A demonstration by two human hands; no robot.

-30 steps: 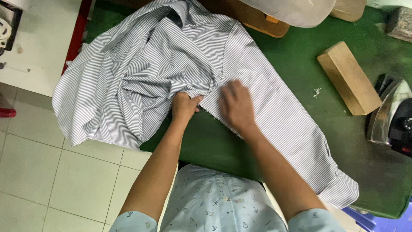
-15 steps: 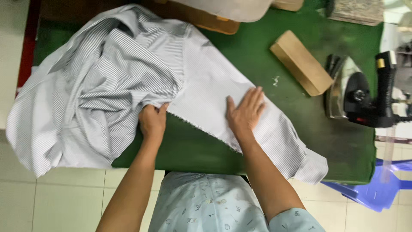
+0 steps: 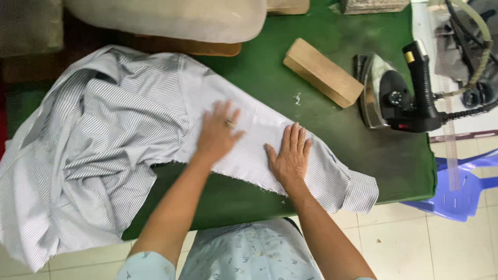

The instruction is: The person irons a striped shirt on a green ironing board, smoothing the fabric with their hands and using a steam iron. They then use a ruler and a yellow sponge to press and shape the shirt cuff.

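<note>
Hands [image 3: 218, 132] [image 3: 289, 155] — flat on striped sleeve [image 3: 270, 150] | wooden block [image 3: 322, 79] — near iron [image 3: 394, 96]

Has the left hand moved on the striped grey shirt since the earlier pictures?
Yes. The left hand went from the bunched shirt onto the flat sleeve, toward the cuff.

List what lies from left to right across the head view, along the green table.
Bunched grey-striped shirt body → left hand flat on the sleeve → right hand flat on the sleeve → buttoned striped cuff → black-handled steel iron → blue plastic stool.
</note>
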